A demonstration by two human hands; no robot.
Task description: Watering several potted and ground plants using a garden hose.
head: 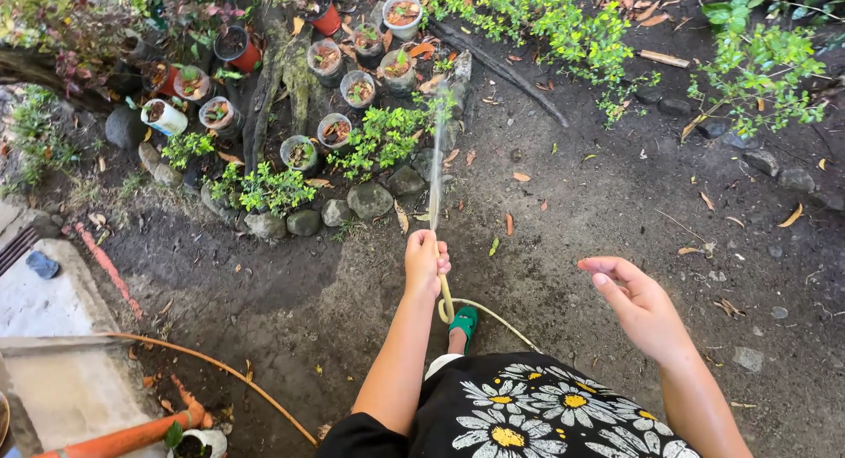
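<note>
The left hand (424, 263) was closed tight around the thin yellow hose (446, 300), near the middle, spraying water (437, 159) at the far pots (334, 131). The right hand (638, 304) was open and empty. The hose looked light, bendy, maybe slippery; holding near its tip seemed best.

Garden hose (444, 291): pale yellow, smooth, looking like flexible plastic, slightly glossy. Water jet (437, 150) is showing as a thin translucent stream. Ground (572, 212): bare soil, matt, looking dark and damp with dry leaf litter lying on it. Border stones (370, 198): grey, rounded, rough and dull. Small pots (299, 152): appearing as thin clear or white plastic, two in glossy red. Slab (53, 308) at the left: rough, pale concrete. Orange pipe (132, 436): smooth plastic. Garment (528, 414): black matt cloth bearing printed daisies. Sandal (464, 320): green, smooth, rubbery-looking.
</note>
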